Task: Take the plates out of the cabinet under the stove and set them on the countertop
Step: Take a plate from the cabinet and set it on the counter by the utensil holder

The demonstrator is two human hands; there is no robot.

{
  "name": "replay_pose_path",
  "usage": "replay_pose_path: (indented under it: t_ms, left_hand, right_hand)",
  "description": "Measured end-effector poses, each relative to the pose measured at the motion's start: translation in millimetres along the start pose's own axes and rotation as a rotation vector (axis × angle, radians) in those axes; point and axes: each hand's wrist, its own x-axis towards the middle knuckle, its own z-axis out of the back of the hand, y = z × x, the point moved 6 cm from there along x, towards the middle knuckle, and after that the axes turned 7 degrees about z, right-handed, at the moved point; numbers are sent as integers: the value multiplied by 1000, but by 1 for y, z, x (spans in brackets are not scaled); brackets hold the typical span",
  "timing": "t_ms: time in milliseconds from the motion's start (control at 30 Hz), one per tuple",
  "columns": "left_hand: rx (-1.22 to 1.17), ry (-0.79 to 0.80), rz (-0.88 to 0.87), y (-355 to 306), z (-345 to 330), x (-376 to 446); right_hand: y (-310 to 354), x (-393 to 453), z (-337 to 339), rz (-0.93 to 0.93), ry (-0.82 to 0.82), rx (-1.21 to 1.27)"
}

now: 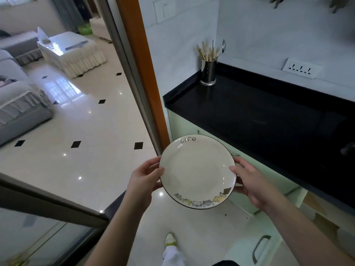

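Note:
A cream plate (196,169) with a dark rim, the word "life" and a row of cartoon cats is held level in the air, in front of and below the black countertop (249,112). My left hand (144,177) grips its left edge and my right hand (249,177) grips its right edge. A pale green cabinet door (255,248) with a metal handle stands open at the lower right; its inside is out of view.
A steel holder (208,71) with chopsticks and a spoon stands at the countertop's back left corner. A wall socket strip (301,69) sits above the counter. A wooden door frame (146,73) and a sliding glass door (48,217) lie to the left. My foot (171,239) is on the tiled floor.

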Motion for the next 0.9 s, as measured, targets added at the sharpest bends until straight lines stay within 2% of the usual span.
replay_pose_path:
  t_ms: [233,367,533,633,833,900]
  left_hand:
    - [143,72,16,-60,28,92]
    - [190,110,46,-84,22,143]
    - [267,159,95,-90,-13,199]
    - [225,190,165,-87,-44,233]
    - [193,200,239,-92,-107,297]
    - [254,211,240,-103,-123,314]
  right_hand:
    - [13,72,-43,-28,-125,26]
    - [24,101,-49,7,-215,27]
    - [20,122,-25,-11,-359,68]
    - [21,137,2,-20,-430,116]
    - [26,197,45,-51,-479,175]
    - [29,221,52,-64,-472,192]
